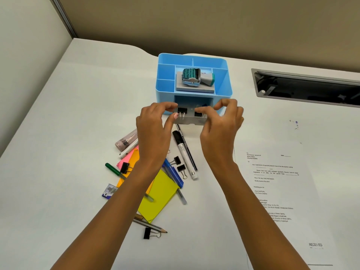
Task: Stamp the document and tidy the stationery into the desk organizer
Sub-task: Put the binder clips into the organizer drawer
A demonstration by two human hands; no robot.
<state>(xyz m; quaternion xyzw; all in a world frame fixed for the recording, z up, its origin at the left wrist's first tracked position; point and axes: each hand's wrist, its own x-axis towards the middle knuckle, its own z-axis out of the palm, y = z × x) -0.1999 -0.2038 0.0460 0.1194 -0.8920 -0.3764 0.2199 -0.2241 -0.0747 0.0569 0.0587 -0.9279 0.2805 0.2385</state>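
Note:
A blue desk organizer (165, 78) stands at the back of the white desk, with the stamp (191, 76) lying on its grey ink pad (194, 88) in the middle compartment. Its clear drawer (191, 120) is pulled out toward me. My left hand (153, 131) pinches a black binder clip (182, 110) over the drawer's left side. My right hand (218, 129) holds a second black clip (198, 114) over the right side. The printed document (276, 184), marked RECEIVED at its bottom corner, lies to the right.
Loose stationery lies in front of the organizer: a black marker (184, 152), blue pens (174, 174), a green pen (114, 170), a pencil (150, 225), yellow (158, 197), orange and pink sticky notes, several binder clips (180, 168), a stapler (126, 141). A cable slot (307, 88) opens at the back right.

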